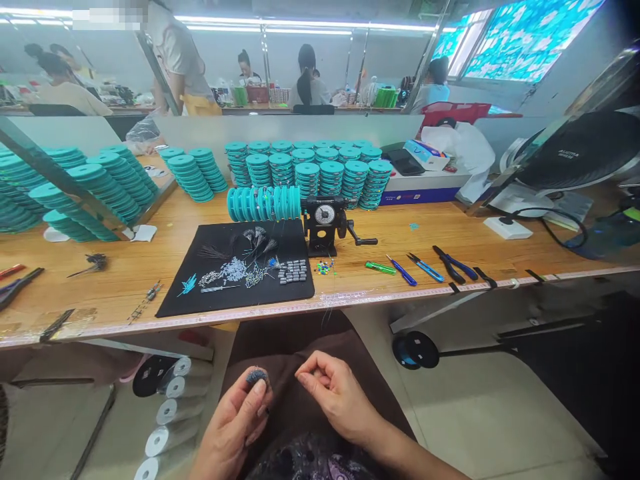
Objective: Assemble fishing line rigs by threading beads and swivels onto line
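Observation:
My left hand point(243, 407) is over my lap, its thumb pressed to the bent fingers. A small dark grey, rough-looking piece point(257, 377) shows at the forefinger tip by the thumb; whether it is held or worn I cannot tell. Just to the right, my right hand point(335, 393) is pinched, thumb against forefinger, and anything between them is too fine to make out. Beyond the hands, a black mat point(180, 293) carries small grey sleeves, wire bundles and metal bits. Behind it, teal spools point(265, 203) sit on a black hand-cranked winder point(323, 223).
Stacks of teal spools point(303, 163) line the back and left of the wooden bench point(400, 233). Pliers point(454, 265), a blue cutter point(425, 267) and a blue-handled tool point(401, 270) lie right. A fan point(580, 150) stands far right. Several people sit or stand beyond the partition.

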A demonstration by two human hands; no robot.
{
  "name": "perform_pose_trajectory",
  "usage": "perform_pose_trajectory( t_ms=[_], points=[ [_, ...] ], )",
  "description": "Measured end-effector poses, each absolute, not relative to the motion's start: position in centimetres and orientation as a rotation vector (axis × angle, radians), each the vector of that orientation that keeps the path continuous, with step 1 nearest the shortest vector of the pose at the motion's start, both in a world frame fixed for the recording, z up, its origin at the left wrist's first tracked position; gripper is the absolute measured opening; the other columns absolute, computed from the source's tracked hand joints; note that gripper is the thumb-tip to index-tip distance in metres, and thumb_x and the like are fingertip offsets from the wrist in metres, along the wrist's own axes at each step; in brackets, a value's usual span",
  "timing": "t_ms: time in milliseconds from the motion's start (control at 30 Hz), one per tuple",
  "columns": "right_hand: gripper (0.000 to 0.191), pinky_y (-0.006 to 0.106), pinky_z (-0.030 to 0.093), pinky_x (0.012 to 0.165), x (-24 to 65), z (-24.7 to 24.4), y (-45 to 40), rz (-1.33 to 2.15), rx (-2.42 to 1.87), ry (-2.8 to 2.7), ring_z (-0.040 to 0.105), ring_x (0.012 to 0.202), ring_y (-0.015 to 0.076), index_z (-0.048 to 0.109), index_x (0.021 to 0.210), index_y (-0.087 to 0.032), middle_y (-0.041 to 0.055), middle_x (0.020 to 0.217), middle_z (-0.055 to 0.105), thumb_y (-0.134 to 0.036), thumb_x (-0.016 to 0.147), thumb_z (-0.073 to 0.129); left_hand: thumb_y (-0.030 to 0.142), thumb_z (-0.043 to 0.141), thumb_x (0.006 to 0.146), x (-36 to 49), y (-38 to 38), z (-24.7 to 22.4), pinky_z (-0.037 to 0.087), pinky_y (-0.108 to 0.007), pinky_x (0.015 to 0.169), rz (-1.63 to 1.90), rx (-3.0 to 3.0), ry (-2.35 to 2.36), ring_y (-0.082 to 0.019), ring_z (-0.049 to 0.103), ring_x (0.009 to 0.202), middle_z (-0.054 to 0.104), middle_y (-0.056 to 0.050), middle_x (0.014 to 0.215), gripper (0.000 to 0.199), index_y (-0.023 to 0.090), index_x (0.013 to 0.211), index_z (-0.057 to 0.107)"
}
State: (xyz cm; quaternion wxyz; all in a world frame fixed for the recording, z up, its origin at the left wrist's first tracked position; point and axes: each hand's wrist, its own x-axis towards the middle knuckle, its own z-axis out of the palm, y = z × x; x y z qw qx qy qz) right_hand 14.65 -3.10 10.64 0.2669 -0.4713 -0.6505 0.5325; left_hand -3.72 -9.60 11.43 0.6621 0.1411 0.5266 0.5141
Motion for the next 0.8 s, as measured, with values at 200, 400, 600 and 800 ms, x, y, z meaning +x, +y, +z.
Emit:
perform_pose_trajectory(
  t_ms=[200, 400, 600, 800],
  points=[
    [0.015, 0.029, 0.036, 0.070, 15.5, 12.1, -2.0, 1.020, -1.377, -1.842, 0.048, 0.066, 0.0165, 0.066, 0.084, -0.021, -0.0041, 0.058, 0.048, -0.028, 0.092, 0.056, 0.053, 0.069, 0.076, -2.9, -9.4, 11.8, 0.031, -0.019, 0.046, 1.134, 0.666, 1.375, -0.009, 0.033, 0.050, 0.041, 0.007, 0.059, 0.037, 0.020, 0.070, 0.052],
    [0.011, 0.023, 0.036, 0.058, 14.5, 14.5, -2.8, 1.341, -1.132, -1.792, 0.047, 0.063, 0.0126, 0.060, 0.083, -0.019, -0.0024, 0.072, 0.054, -0.022, 0.091, 0.053, 0.051, 0.065, 0.080, -2.4, -9.1, 12.4, 0.035, -0.020, 0.053, 1.070, 0.856, 1.450, -0.013, 0.037, 0.059, 0.045, 0.004, 0.064, 0.034, 0.019, 0.073, 0.056],
    [0.014, 0.023, 0.022, 0.047, 14.2, 12.5, -3.0, 1.525, -1.189, -1.698, 0.027, 0.051, 0.0097, 0.063, 0.085, -0.017, -0.0080, 0.058, 0.031, -0.029, 0.090, 0.057, 0.048, 0.063, 0.082, -2.0, -9.0, 12.2, 0.040, -0.023, 0.060, 1.104, 0.960, 1.489, -0.016, 0.044, 0.065, 0.051, 0.001, 0.068, 0.031, 0.018, 0.073, 0.060],
    [0.009, 0.023, 0.030, 0.054, 14.5, 12.3, -3.1, 1.479, -1.124, -1.710, 0.037, 0.058, 0.0106, 0.060, 0.084, -0.018, -0.0060, 0.064, 0.041, -0.024, 0.090, 0.057, 0.045, 0.064, 0.081, -1.5, -8.9, 11.9, 0.040, -0.023, 0.060, 1.144, 0.996, 1.510, -0.016, 0.046, 0.066, 0.053, 0.001, 0.068, 0.028, 0.018, 0.072, 0.062]
  ],
)
